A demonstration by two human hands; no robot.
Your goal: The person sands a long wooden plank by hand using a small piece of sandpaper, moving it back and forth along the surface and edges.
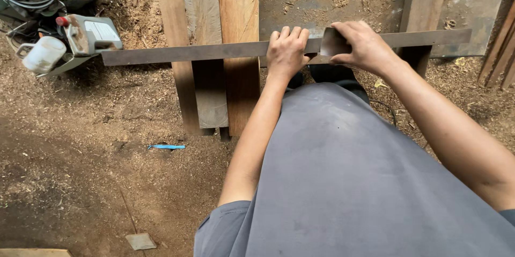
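Planks (214,48) under bar (177,53); sawdust (80,155) around.

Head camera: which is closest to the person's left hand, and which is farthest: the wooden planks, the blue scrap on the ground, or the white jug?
From the left hand:
1. Wooden planks, just to its left, under the long metal bar.
2. Blue scrap, lower left on the sawdust.
3. White jug, far left by the bar's end.

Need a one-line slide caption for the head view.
Both hands, left hand and right hand, grip a long metal bar across wooden planks on sawdust floor.
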